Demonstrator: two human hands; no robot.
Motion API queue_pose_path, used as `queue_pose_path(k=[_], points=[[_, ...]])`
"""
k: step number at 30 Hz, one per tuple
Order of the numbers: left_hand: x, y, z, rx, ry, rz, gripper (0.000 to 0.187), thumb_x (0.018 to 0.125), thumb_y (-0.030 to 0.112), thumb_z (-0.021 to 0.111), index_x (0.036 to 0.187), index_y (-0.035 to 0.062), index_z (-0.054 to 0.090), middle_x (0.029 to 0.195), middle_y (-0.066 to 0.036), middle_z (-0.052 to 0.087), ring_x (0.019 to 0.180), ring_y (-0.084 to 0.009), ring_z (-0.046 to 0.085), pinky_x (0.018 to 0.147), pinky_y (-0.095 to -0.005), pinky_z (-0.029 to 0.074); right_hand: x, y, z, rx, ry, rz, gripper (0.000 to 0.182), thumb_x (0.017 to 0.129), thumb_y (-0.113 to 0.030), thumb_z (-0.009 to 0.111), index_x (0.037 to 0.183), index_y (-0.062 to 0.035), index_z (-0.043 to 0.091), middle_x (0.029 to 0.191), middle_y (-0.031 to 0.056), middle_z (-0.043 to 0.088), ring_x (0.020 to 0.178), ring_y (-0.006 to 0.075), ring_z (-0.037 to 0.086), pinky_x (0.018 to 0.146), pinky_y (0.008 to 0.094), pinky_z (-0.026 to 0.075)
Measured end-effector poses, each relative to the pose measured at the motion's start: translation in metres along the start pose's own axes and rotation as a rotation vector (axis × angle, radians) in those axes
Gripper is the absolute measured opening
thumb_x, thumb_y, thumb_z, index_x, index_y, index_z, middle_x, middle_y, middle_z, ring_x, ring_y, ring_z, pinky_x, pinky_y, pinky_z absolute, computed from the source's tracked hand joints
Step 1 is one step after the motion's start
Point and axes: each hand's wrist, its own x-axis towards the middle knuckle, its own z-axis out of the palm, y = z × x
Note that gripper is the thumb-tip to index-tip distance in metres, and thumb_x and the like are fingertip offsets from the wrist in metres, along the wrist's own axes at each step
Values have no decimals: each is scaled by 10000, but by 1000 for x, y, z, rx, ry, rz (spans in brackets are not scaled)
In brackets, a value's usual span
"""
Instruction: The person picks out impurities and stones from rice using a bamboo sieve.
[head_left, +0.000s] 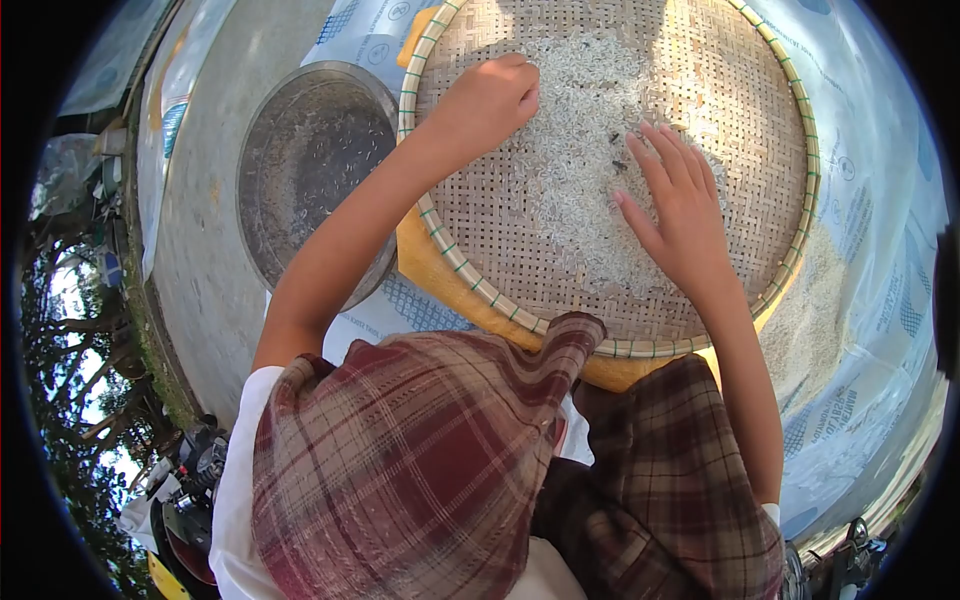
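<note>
A round woven bamboo winnowing tray (480, 210) with a green-stitched rim lies in front of me, and a layer of white rice grains (575, 200) spreads over its middle. My left hand (500, 95) is closed at the left edge of the rice, its fingers curled together. Whatever it may hold is hidden or too small to make out. Above the right side of the rice my right hand (685, 210) is open, fingers stretched out, touching or just over the grains. Several small dark bits (617, 163) lie among the rice near its fingertips.
A dark round basin (320, 170) with some scattered grains stands left of the tray. Something yellow (435, 265) sits under the tray. On the right, more grains (810, 320) lie on printed sacks (865, 300). Plaid cloth (400, 450) covers my lap close to the tray's near rim.
</note>
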Motion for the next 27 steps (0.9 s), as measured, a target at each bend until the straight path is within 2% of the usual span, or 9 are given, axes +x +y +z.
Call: queue_pose_path(k=[4,7,9,10,12,19,22,24,27], points=[[0,-2,2,33,31,70,118,730,75,619,754,-13,544,711,-66,553,633,-148,557,600,-298,457,12,3,-1,-101,14,-48,517,846,-341,530,1289,-104,410,1342,104,380,1271,262,315,1048,445,223],[-7,6,-9,-162,-9,-90,104,750,80,615,787,-2,564,710,-53,543,625,-144,540,595,-278,454,15,2,2,-111,-1,-93,540,850,-371,515,1310,-120,387,1359,100,362,1282,259,299,1056,449,208],[-12,14,-15,-356,-66,-150,116,758,107,595,786,-3,572,746,-107,549,666,-230,578,628,-311,474,12,0,5,-107,-19,-89,546,850,-373,514,1315,-120,380,1360,100,360,1285,258,295,1057,452,203],[-12,13,-14,-355,-70,-149,116,758,107,595,786,-3,572,746,-107,549,666,-230,578,628,-311,474,11,-1,6,-106,-37,-88,553,850,-375,513,1320,-120,373,1362,100,358,1288,257,291,1059,455,199],[-13,10,-9,-317,1,-106,124,792,113,611,865,13,600,751,-44,548,644,-139,539,611,-261,460,7,0,8,-114,-56,-80,555,850,-377,511,1322,-119,370,1366,101,352,1289,257,289,1061,457,196],[-5,-4,-4,-132,-53,-59,142,816,133,587,899,21,612,778,-62,562,667,-165,570,619,-273,470,-3,-3,14,-119,-139,-38,585,854,-378,498,1344,-105,332,1405,101,288,1308,270,248,1074,447,164],[-1,-5,-3,-16,-68,29,138,817,137,579,875,14,600,785,-79,559,672,-196,576,623,-287,475,-5,-5,15,-106,-130,-44,590,851,-370,503,1339,-85,333,1405,109,286,1304,276,253,1071,450,172],[2,-5,-1,147,-23,209,137,815,142,574,843,8,584,785,-86,557,668,-216,576,625,-295,476,-6,-9,15,-108,-124,-44,582,846,-367,512,1325,-80,350,1393,108,306,1296,273,268,1063,460,188],[4,-4,-1,226,-26,263,114,794,118,590,817,8,569,773,-79,554,643,-207,572,613,-302,478,-10,-15,17,-111,-120,-40,576,837,-363,525,1310,-73,368,1380,109,326,1286,271,284,1054,471,208]])
